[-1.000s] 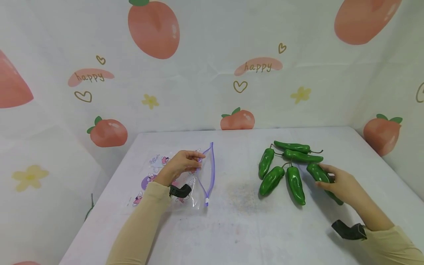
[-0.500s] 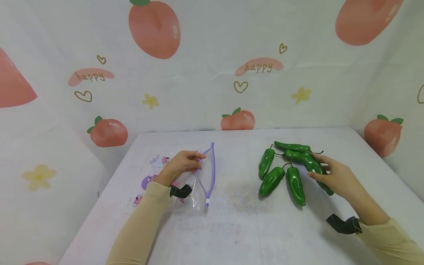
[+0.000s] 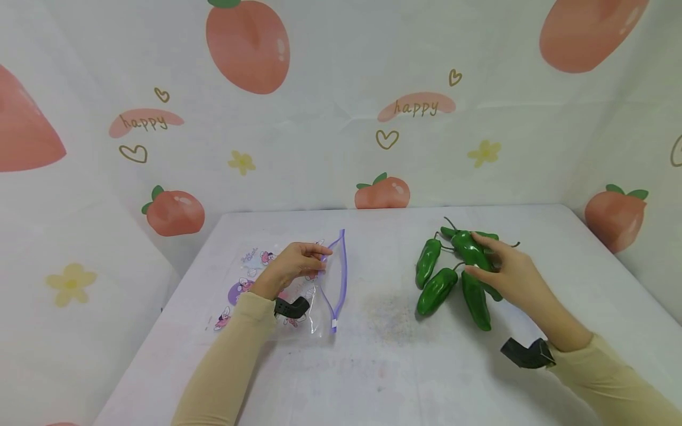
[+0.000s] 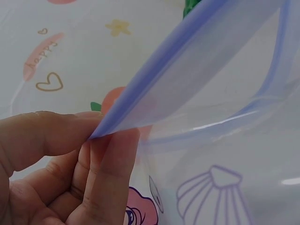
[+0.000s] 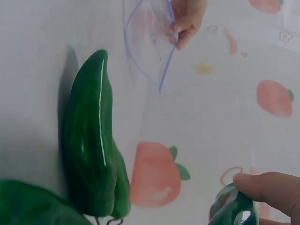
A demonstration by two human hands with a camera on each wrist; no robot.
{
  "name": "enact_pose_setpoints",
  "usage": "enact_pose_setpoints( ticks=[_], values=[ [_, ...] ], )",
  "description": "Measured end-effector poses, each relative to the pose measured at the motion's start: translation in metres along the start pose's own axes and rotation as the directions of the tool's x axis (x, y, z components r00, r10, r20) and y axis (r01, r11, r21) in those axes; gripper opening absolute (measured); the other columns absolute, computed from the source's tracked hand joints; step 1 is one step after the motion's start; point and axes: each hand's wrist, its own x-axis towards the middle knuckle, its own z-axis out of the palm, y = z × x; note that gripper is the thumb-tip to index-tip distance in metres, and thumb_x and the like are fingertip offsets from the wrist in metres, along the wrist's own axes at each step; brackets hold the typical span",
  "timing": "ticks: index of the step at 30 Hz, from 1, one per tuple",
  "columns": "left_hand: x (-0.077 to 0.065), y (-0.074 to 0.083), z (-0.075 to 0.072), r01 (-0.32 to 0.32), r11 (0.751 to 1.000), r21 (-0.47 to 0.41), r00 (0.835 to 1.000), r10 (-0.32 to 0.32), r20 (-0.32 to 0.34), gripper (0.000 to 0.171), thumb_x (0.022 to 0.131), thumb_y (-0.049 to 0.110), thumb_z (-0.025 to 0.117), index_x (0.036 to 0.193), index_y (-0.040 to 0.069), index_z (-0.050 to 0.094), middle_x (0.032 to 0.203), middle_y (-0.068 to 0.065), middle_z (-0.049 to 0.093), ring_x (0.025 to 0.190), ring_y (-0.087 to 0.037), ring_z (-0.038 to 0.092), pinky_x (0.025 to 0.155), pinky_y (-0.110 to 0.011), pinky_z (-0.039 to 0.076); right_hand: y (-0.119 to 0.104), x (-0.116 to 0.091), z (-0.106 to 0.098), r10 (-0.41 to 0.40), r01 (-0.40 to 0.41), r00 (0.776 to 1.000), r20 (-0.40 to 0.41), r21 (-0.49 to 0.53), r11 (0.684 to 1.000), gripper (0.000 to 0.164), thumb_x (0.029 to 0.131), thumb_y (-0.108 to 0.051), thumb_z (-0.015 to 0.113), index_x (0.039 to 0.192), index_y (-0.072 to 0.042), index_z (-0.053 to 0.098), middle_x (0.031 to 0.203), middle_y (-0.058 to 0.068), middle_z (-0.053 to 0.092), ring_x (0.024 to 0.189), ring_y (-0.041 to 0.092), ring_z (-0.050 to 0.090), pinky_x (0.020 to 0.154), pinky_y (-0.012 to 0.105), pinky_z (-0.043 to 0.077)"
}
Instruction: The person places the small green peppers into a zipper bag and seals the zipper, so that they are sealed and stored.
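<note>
My left hand [image 3: 292, 266] pinches the upper lip of a clear zip bag [image 4: 183, 84], thumb on one side and fingers on the other. The bag's purple-edged mouth gapes toward the right; cartoon figures and a shell are printed on its plastic. Over on the right, my right hand [image 3: 508, 272] grips a green pepper [image 3: 469, 247] between thumb and fingers, its stem pointing up and away. In the right wrist view only one end of this held pepper [image 5: 234, 208] shows, at the bottom edge. It overlaps the other peppers in the head view.
Several green peppers lie around the held one: one at left [image 3: 428, 263], one at front left [image 3: 438, 291], one at front [image 3: 476, 299], others partly hidden behind. White table [image 3: 373, 367] stretches between bag and peppers. A fruit-printed cloth [image 3: 319, 118] hangs behind.
My right hand has carried the pepper leftward and up over the group, and its stem has come into view. The left hand and the bag stay nearly still.
</note>
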Motion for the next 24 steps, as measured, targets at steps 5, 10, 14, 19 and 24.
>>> enact_pose_setpoints(
  ticks=[5, 10, 14, 19, 24],
  values=[
    [0.000, 0.000, 0.000, 0.004, 1.000, -0.006, 1.000, -0.004, 0.000, 0.042, 0.087, -0.002, 0.065, 0.127, -0.010, 0.056, 0.088, -0.002, 0.053, 0.073, -0.014, 0.054, 0.064, -0.020, 0.049, -0.012, 0.002, 0.007, -0.042, 0.042, 0.999, -0.015, 0.030, 0.999, 0.072, 0.087, -0.026, 0.072, 0.148, -0.006, 0.039, 0.130, 0.034, 0.052, 0.107, 0.048, 0.060, 0.075, 0.048, 0.056],
    [0.002, 0.000, 0.001, 0.015, 1.000, 0.006, 1.000, -0.015, -0.013, 0.041, 0.087, -0.002, 0.066, 0.126, -0.009, 0.057, 0.089, -0.002, 0.054, 0.077, -0.013, 0.057, 0.069, -0.022, 0.052, -0.019, 0.004, 0.016, -0.081, 0.083, 0.996, -0.035, 0.065, 0.994, 0.071, 0.086, -0.024, 0.074, 0.147, -0.008, 0.041, 0.133, 0.029, 0.053, 0.106, 0.044, 0.062, 0.077, 0.046, 0.056],
    [0.003, 0.001, 0.002, 0.026, 1.000, 0.013, 0.999, -0.026, -0.021, 0.041, 0.087, -0.002, 0.065, 0.126, -0.008, 0.058, 0.090, -0.002, 0.055, 0.079, -0.014, 0.058, 0.072, -0.022, 0.053, -0.024, 0.007, 0.025, -0.127, 0.133, 0.990, -0.059, 0.097, 0.986, 0.070, 0.084, -0.018, 0.075, 0.146, -0.008, 0.043, 0.136, 0.025, 0.052, 0.104, 0.040, 0.064, 0.078, 0.044, 0.056],
    [0.002, 0.001, 0.003, 0.026, 1.000, 0.013, 0.999, -0.026, -0.020, 0.040, 0.087, -0.002, 0.065, 0.126, -0.008, 0.058, 0.089, -0.002, 0.055, 0.079, -0.014, 0.058, 0.072, -0.022, 0.053, -0.029, 0.010, 0.039, -0.184, 0.190, 0.981, -0.056, 0.150, 0.970, 0.071, 0.083, -0.013, 0.076, 0.145, -0.006, 0.044, 0.137, 0.021, 0.053, 0.101, 0.031, 0.065, 0.080, 0.038, 0.056],
    [0.003, 0.000, 0.003, 0.027, 0.999, 0.016, 0.999, -0.027, -0.019, 0.040, 0.087, -0.002, 0.065, 0.126, -0.008, 0.058, 0.090, -0.003, 0.054, 0.080, -0.014, 0.057, 0.073, -0.023, 0.053, -0.035, 0.012, 0.051, -0.191, 0.187, 0.982, 0.002, 0.203, 0.961, 0.070, 0.084, -0.014, 0.076, 0.145, -0.008, 0.044, 0.131, 0.018, 0.056, 0.098, 0.027, 0.064, 0.075, 0.031, 0.057]
  ],
)
